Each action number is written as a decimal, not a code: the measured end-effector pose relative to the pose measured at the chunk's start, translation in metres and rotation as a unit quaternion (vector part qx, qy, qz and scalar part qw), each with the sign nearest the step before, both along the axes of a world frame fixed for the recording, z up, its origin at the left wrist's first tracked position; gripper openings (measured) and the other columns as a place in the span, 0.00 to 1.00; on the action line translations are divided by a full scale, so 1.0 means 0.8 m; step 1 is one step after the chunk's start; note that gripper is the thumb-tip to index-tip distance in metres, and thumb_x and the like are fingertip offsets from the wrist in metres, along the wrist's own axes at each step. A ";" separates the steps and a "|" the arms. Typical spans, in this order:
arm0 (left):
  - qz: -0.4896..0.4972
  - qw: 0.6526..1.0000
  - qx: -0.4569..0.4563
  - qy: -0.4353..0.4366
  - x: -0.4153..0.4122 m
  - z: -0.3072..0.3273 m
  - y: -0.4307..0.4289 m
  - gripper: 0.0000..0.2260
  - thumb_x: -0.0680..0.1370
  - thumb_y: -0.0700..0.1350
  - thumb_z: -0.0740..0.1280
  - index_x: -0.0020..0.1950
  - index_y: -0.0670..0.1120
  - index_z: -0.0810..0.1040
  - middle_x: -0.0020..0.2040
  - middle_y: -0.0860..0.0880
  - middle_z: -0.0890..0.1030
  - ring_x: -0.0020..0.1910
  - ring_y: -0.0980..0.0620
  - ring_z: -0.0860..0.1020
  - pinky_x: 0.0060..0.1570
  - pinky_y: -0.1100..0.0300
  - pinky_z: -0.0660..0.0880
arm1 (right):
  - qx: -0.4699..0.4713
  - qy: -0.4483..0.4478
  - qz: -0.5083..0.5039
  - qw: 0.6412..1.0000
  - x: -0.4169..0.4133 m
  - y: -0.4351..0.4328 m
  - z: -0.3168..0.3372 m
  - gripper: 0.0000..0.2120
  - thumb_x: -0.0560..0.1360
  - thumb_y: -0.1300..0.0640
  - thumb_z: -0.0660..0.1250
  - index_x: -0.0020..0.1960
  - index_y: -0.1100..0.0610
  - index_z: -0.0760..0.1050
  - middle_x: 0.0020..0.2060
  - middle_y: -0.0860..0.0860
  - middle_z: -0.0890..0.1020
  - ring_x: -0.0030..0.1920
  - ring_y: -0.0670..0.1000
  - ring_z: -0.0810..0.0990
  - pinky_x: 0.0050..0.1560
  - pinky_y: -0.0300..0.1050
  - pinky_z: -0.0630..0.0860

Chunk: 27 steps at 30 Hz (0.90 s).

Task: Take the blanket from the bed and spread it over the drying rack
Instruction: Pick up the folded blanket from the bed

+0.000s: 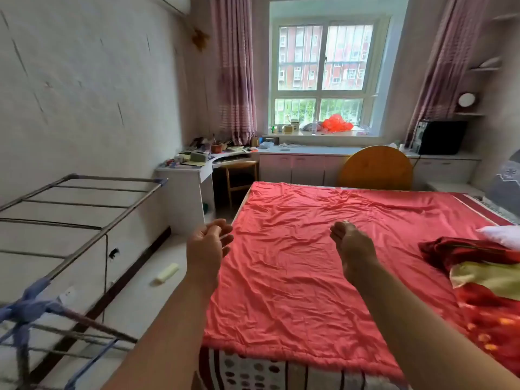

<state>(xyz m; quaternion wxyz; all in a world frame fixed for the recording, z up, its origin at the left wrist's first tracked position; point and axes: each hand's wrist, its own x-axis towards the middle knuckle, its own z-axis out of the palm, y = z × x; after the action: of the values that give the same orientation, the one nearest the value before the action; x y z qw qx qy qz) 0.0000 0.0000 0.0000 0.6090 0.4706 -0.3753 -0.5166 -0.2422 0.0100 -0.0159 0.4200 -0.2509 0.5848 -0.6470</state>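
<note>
While both arms reach out over the bed point(253, 370), neither grip holds anything. Left grip point(208, 246): palm up, fingers loosely curled, roughly half open, above the bed's left edge by the blanket's border. Right grip point(353, 246): fingers loosely curled, palm turned inward, above the middle of the blanket. I can't tell whether either one touches the fabric.

Blanket point(295, 277): coral red and wrinkled, spread flat over most of the bed. Its near hem lies along the bed's near edge, with spotted sheet showing below it.

Drying rack point(70, 209): metal rails, standing against the left wall, well apart from the bed across a strip of floor. Blue ties point(28, 305) are knotted at its near corner.

Around:
- A pale bar-shaped item point(168, 273) lies on the floor between rack and bed.
- A folded red-and-yellow quilt point(484, 291) sits at the bed's right edge, with a white pillow point(503, 235) just behind it.
- A round wooden board point(377, 167) leans on the cabinets past the bed's far edge.
- A cluttered table point(191, 170) fills the far left corner, with a chair point(242, 175) tucked under it.
</note>
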 end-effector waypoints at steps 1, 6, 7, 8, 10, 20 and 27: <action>-0.008 1.000 0.005 -0.003 -0.006 -0.005 -0.001 0.09 0.82 0.40 0.57 0.51 0.44 0.77 0.46 0.47 0.81 0.44 0.50 0.79 0.44 0.57 0.74 | -0.002 0.002 -0.016 1.000 -0.006 0.004 -0.007 0.13 0.81 0.55 0.56 0.43 0.54 0.76 0.49 0.54 0.80 0.56 0.54 0.78 0.59 0.47 0.70; -0.043 0.998 0.033 -0.007 -0.051 -0.036 -0.005 0.10 0.82 0.40 0.57 0.51 0.45 0.78 0.45 0.47 0.82 0.41 0.51 0.79 0.41 0.59 0.73 | 0.015 -0.010 -0.069 0.997 -0.050 0.027 -0.040 0.14 0.81 0.55 0.57 0.40 0.54 0.76 0.56 0.58 0.81 0.60 0.55 0.78 0.62 0.48 0.68; -0.048 0.998 0.036 -0.009 -0.061 -0.039 -0.005 0.10 0.82 0.40 0.57 0.52 0.44 0.78 0.45 0.47 0.82 0.41 0.51 0.79 0.40 0.59 0.73 | 0.019 -0.012 -0.079 0.997 -0.059 0.032 -0.045 0.14 0.81 0.55 0.57 0.40 0.54 0.75 0.55 0.57 0.81 0.59 0.55 0.78 0.62 0.48 0.68; -0.057 0.998 0.039 -0.007 -0.075 -0.041 -0.002 0.10 0.82 0.40 0.57 0.53 0.44 0.78 0.46 0.47 0.82 0.41 0.51 0.79 0.41 0.58 0.73 | 0.019 -0.012 -0.092 0.995 -0.069 0.041 -0.047 0.14 0.81 0.54 0.57 0.40 0.54 0.75 0.55 0.57 0.81 0.58 0.55 0.78 0.63 0.48 0.68; -0.075 0.996 0.048 -0.010 -0.100 -0.049 -0.001 0.11 0.82 0.39 0.56 0.55 0.43 0.78 0.46 0.46 0.82 0.41 0.50 0.79 0.42 0.58 0.73 | 0.022 -0.015 -0.118 0.993 -0.094 0.051 -0.057 0.14 0.81 0.55 0.57 0.39 0.55 0.75 0.53 0.56 0.81 0.57 0.56 0.78 0.65 0.51 0.68; -0.146 0.987 0.072 -0.018 -0.264 -0.072 0.028 0.10 0.82 0.38 0.56 0.52 0.43 0.77 0.44 0.47 0.81 0.41 0.50 0.78 0.42 0.57 0.74 | 0.007 -0.027 -0.204 0.979 -0.237 0.120 -0.078 0.13 0.81 0.60 0.56 0.43 0.62 0.75 0.61 0.65 0.77 0.51 0.54 0.78 0.62 0.49 0.71; -0.187 0.978 0.093 -0.007 -0.427 -0.092 0.064 0.11 0.82 0.38 0.56 0.49 0.44 0.78 0.42 0.47 0.82 0.40 0.49 0.79 0.41 0.57 0.72 | 0.055 -0.015 -0.236 0.970 -0.392 0.180 -0.093 0.19 0.81 0.61 0.55 0.64 0.76 0.68 0.66 0.69 0.69 0.69 0.65 0.67 0.71 0.59 0.63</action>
<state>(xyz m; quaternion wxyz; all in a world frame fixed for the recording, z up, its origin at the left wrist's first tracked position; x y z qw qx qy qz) -0.3415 0.0514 -0.0736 0.4522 0.4504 -0.4111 -0.6510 -0.5561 0.1536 -0.0900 0.2774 -0.0726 0.6556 -0.6986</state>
